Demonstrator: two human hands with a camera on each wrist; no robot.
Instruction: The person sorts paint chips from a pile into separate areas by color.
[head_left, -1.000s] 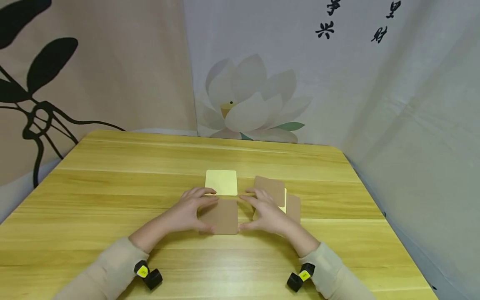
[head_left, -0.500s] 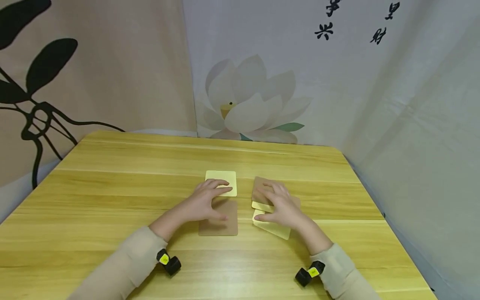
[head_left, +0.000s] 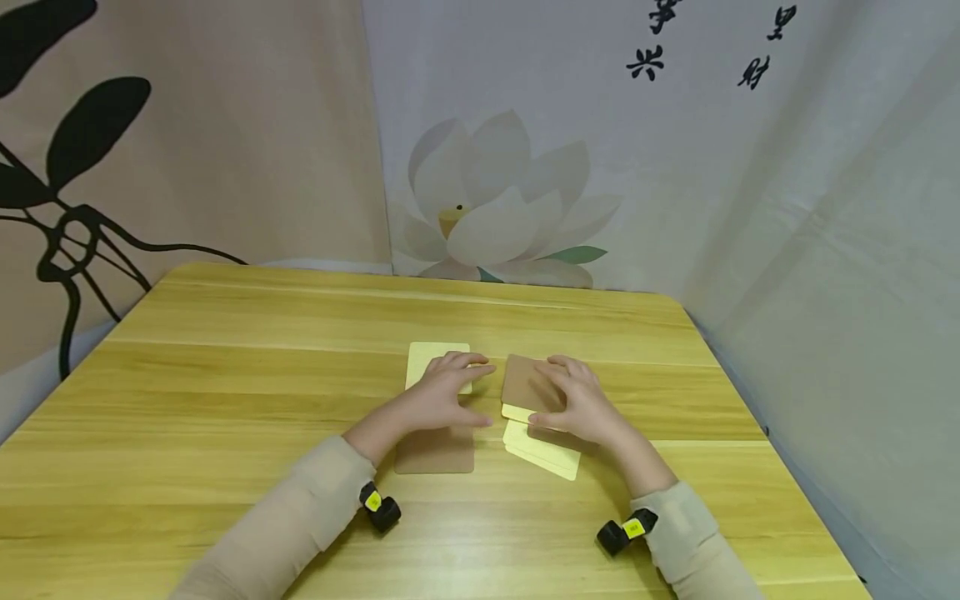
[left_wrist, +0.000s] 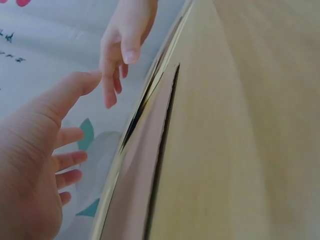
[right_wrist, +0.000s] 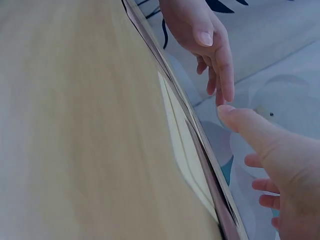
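My left hand (head_left: pixel 442 398) is over two square cards, a pale yellow one (head_left: pixel 420 358) at the back and a brown one (head_left: pixel 437 457) in front, covering part of each. Its fingers are spread and hold nothing; the left wrist view shows it raised off the table. Over a loose overlapping pile on the right is my right hand (head_left: pixel 587 404), also holding nothing, with thumb and fingers apart. That pile has a brown card (head_left: pixel 521 383) on top and pale yellow cards (head_left: pixel 540 454) fanned toward me. My right hand hides part of the pile.
The cards lie on a wooden table (head_left: pixel 262 375) with rounded far corners. Behind it hangs a printed cloth (head_left: pixel 525 183) with a lotus and dark leaves. A small black device sits on each sleeve cuff.
My left hand has moved right and slightly away from me, off the front brown card's left edge. My right hand has shifted right, uncovering yellow cards of the right pile.
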